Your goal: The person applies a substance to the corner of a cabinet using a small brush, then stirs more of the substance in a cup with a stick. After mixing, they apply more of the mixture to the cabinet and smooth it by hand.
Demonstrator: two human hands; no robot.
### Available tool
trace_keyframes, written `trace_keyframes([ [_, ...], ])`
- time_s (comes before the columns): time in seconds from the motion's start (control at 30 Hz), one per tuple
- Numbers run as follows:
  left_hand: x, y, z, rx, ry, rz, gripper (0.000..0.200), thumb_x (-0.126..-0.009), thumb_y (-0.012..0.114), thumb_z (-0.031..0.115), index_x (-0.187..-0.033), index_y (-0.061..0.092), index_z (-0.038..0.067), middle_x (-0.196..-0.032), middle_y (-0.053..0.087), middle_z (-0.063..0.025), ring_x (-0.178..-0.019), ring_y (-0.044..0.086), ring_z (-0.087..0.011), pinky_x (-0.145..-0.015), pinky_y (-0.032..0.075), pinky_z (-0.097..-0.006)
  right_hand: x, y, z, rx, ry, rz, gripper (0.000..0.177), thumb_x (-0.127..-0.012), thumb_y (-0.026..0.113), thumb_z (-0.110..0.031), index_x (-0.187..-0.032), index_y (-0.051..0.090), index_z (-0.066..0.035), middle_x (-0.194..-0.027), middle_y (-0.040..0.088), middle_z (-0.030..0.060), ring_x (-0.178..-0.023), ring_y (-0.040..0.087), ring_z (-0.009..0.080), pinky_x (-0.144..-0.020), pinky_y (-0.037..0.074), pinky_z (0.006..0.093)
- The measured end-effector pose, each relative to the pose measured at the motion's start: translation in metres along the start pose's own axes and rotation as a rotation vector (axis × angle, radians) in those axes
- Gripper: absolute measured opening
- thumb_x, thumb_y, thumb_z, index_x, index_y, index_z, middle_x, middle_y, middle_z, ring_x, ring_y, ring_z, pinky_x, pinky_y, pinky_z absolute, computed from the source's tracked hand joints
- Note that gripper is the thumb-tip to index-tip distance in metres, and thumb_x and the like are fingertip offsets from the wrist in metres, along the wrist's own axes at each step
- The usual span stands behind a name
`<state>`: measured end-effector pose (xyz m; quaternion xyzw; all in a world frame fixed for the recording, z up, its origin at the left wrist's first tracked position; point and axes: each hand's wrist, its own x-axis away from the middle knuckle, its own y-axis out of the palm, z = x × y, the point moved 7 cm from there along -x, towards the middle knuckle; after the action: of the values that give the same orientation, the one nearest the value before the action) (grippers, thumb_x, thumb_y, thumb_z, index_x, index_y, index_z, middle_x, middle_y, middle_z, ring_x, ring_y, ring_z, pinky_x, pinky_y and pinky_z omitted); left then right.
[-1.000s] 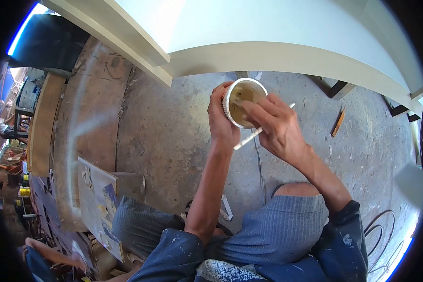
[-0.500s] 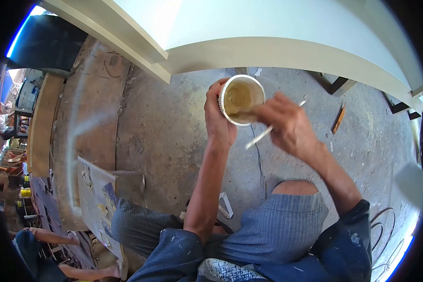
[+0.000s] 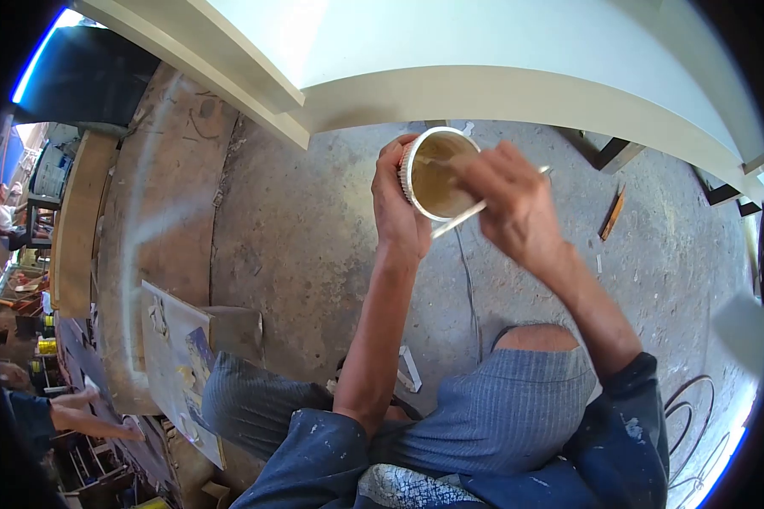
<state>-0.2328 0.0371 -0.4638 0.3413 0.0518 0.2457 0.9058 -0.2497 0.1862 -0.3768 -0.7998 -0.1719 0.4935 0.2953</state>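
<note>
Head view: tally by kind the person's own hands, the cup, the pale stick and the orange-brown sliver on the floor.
Own hands: 2 (left hand, right hand)
Cup: 1
Pale stick: 1
Orange-brown sliver: 1
Total: 5

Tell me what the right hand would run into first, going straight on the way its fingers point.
Probably the cup, at its rim or inner wall; the right hand's fingers overlap its opening, but their depth is unclear.
</note>
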Motion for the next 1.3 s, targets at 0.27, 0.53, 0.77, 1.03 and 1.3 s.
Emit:
trace_keyframes([
  [0.27, -0.006, -0.015, -0.001, -0.081, -0.041, -0.013, 0.042, -0.112, 0.036, 0.040, -0.131, 0.058, 0.010, -0.127, 0.066, -0.0059, -0.122, 0.065, -0.0204, -0.106, 0.054, -0.0402, 0.016, -0.003, 0.043, -0.469, 0.409, -0.013, 0.012, -0.091, 0.074, -0.005, -0.101, 0.075, 0.000, -0.080, 0.069, 0.0056, -0.071, 0.062, 0.0170, -0.068, 0.054, 0.0318],
  [0.53, -0.005, -0.002, 0.014, -0.052, -0.005, -0.005, 0.048, -0.113, 0.038, 0.046, -0.128, 0.057, 0.004, -0.118, 0.065, -0.0075, -0.114, 0.064, -0.0161, -0.101, 0.053, -0.0360, 0.028, 0.008, 0.080, -1.002, 0.882, -0.066, 0.024, -0.105, 0.068, -0.030, -0.104, 0.075, -0.006, -0.072, 0.056, -0.0046, -0.065, 0.041, 0.0044, -0.059, 0.032, 0.0231],
  [0.77, -0.004, -0.004, 0.011, -0.063, -0.039, 0.010, 0.050, -0.113, 0.037, 0.047, -0.130, 0.056, 0.005, -0.118, 0.065, -0.0082, -0.114, 0.064, -0.0168, -0.100, 0.054, -0.0378, 0.025, 0.008, 0.081, -1.008, 0.856, -0.082, 0.026, -0.106, 0.067, -0.032, -0.103, 0.075, -0.008, -0.074, 0.055, -0.0053, -0.064, 0.040, 0.0039, -0.058, 0.030, 0.0227],
  [1.03, -0.008, -0.009, 0.001, 0.008, -0.106, -0.005, 0.051, -0.112, 0.041, 0.052, -0.126, 0.058, 0.007, -0.115, 0.066, -0.0063, -0.108, 0.066, -0.0155, -0.093, 0.056, -0.0372, -0.014, -0.008, 0.005, -0.104, 0.025, -0.100, 0.023, -0.087, 0.074, -0.003, -0.109, 0.072, -0.006, -0.077, 0.060, 0.0013, -0.069, 0.052, 0.0159, -0.060, 0.051, 0.0333],
  [1.3, -0.009, -0.029, 0.019, -0.202, 0.065, 0.116, 0.047, -0.111, 0.045, 0.054, -0.122, 0.061, 0.011, -0.113, 0.065, -0.0035, -0.105, 0.065, -0.0132, -0.086, 0.059, -0.0375, -0.020, 0.024, -0.001, -0.190, 0.113, -0.097, 0.013, -0.090, 0.070, -0.003, -0.102, 0.076, -0.003, -0.073, 0.063, 0.0066, -0.061, 0.050, 0.0210, -0.060, 0.046, 0.0385],
])
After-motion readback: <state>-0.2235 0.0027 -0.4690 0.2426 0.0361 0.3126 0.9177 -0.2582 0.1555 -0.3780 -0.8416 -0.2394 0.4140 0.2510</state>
